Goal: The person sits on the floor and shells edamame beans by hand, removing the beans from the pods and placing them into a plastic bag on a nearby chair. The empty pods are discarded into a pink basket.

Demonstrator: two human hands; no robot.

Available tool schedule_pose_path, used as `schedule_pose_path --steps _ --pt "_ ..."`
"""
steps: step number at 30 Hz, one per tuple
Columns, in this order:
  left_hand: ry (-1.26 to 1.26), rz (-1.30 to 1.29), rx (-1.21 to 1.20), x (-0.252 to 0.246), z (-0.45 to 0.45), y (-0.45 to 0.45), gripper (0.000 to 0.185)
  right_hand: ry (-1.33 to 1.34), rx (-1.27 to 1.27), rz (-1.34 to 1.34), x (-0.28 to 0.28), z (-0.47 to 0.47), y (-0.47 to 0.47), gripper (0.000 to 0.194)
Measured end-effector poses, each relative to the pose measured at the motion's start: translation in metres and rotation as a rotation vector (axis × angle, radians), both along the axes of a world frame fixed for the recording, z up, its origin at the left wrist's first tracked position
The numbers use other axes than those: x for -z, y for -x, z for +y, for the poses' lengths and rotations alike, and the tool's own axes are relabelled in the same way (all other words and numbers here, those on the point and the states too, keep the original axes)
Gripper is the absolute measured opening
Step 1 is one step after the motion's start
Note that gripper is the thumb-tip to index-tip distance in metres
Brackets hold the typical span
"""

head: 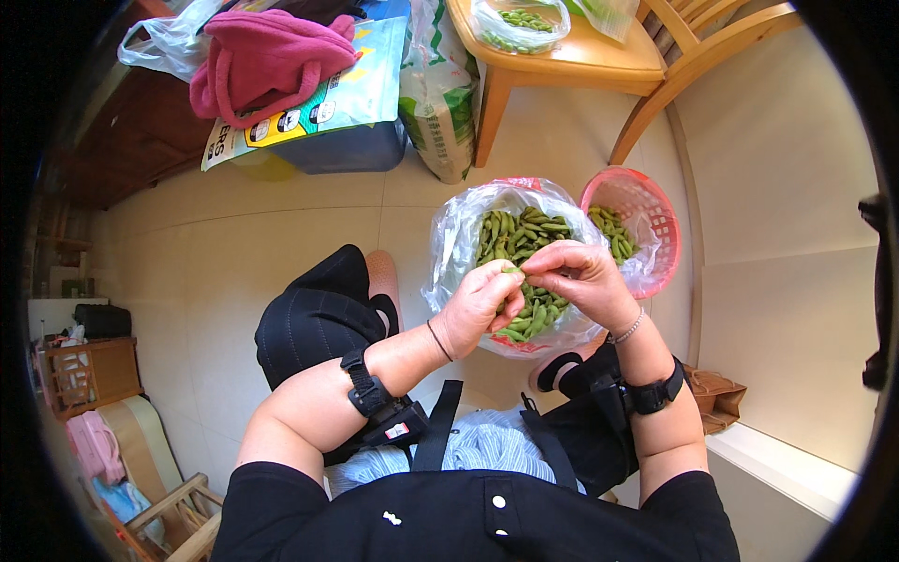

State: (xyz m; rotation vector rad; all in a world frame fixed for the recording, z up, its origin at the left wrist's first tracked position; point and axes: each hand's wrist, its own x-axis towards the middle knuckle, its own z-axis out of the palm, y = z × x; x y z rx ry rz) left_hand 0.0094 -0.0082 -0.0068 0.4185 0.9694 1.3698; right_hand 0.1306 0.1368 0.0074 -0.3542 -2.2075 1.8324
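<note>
My left hand [484, 302] grips a green soybean pod [513, 270] between thumb and curled fingers. At the pod's right end, the thumb and forefinger of my right hand [576, 277] pinch together; whether they hold part of it is too small to tell. Both hands are above a clear plastic bag [449, 246] that holds many green pods [537, 232]. A pink plastic basket [667, 218], lined with a clear bag and with green pods in it, stands against the bag's right side. On the wooden chair a white plastic bag [562, 31] holds shelled green beans [523, 20].
The wooden chair [562, 70] stands beyond the basket. Left of it are a printed sack [439, 126] and a blue plastic bin [344, 151] with a packet and a pink fabric bag [281, 56] on top. A brown paper bag [716, 397] lies by the right wall.
</note>
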Motion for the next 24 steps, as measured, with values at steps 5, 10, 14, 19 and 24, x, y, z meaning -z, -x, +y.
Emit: schedule_pose_path --steps 5,10,14,19,24 --pt "-0.002 0.05 -0.014 0.001 0.001 0.0 0.016 -0.095 0.027 -0.069 -0.006 -0.004 -0.002 0.014" --pt "-0.012 0.104 -0.02 0.001 0.0 0.0 0.016 -0.325 0.019 -0.018 -0.009 -0.007 -0.001 0.016" --pt "0.002 0.152 -0.043 0.0 0.0 -0.001 0.014 -0.474 0.032 0.04 -0.009 -0.011 -0.001 0.014" --pt "0.012 0.145 -0.068 0.001 0.0 0.0 0.012 -0.647 0.076 0.094 -0.007 -0.018 0.0 0.013" --pt "-0.002 0.098 -0.107 0.002 0.0 -0.002 0.012 -0.7 0.099 0.094 -0.005 -0.02 0.0 0.015"
